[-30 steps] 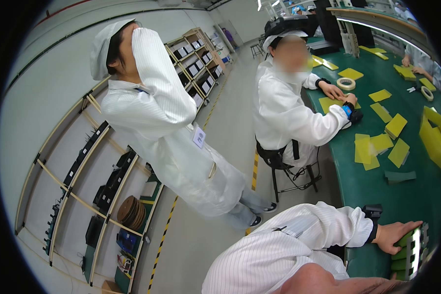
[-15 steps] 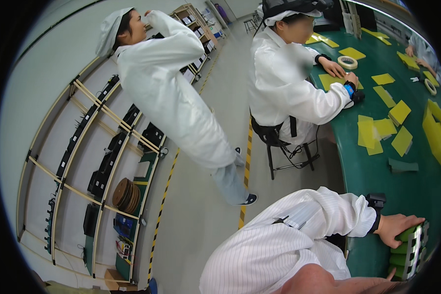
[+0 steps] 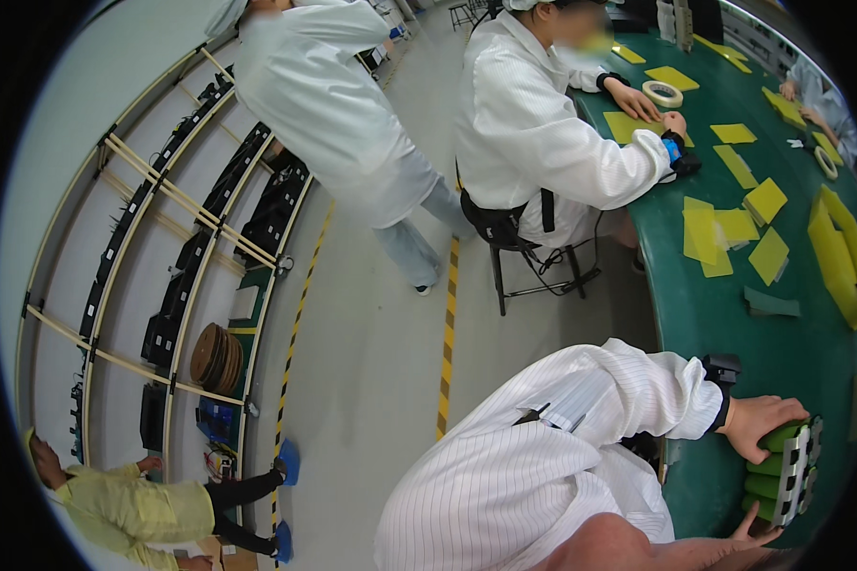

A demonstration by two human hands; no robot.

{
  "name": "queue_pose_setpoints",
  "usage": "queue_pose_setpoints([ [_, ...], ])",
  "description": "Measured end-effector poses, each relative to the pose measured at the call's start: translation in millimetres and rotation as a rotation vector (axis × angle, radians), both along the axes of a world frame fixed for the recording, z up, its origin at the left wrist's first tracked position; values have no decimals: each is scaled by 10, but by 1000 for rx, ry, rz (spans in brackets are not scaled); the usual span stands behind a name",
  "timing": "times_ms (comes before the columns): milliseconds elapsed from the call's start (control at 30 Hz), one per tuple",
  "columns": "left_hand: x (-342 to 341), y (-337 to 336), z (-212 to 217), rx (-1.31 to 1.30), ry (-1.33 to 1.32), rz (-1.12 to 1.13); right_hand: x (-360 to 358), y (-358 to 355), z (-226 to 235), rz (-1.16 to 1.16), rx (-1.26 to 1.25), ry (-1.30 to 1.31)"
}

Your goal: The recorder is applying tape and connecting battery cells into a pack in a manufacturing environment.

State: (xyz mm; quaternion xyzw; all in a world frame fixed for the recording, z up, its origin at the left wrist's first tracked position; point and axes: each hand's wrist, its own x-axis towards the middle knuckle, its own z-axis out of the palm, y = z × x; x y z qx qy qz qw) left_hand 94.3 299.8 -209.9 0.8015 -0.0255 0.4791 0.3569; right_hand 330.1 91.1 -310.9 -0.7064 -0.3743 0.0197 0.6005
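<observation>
A battery pack (image 3: 777, 470) of several green cylinders, with a pale slotted strip and dark pieces along its right side, is on the green table at lower right. My left hand (image 3: 764, 424) grips its far end, fingers bent over the top edge and thumb against the green side. At the near end, my right hand (image 3: 756, 533) holds the pack with thumb and fingers around it; part of that hand is cut off by the view's edge. A dark band with a small box circles my left wrist.
Yellow sheets (image 3: 703, 233) and a dark green strip (image 3: 769, 304) lie farther up the table (image 3: 681, 328). A seated co-worker (image 3: 552, 124) has both hands on a yellow sheet near a tape roll (image 3: 663, 93). Behind stand another person (image 3: 328, 105) and a shelf rack (image 3: 171, 276).
The whole view has swung, bringing a person in yellow into the lower left. More of my right hand now shows at the battery pack's near end. My left hand keeps its hold.
</observation>
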Motion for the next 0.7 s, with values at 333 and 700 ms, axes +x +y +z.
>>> queue_pose_setpoints([
  [333, -62, -36, -9, -48, 120, -18, 190, 52, -331, -134, 31, 86],
  [700, -90, -15, 107, -27, 256, -100, -704, 30, 509, 188, 55, 88],
])
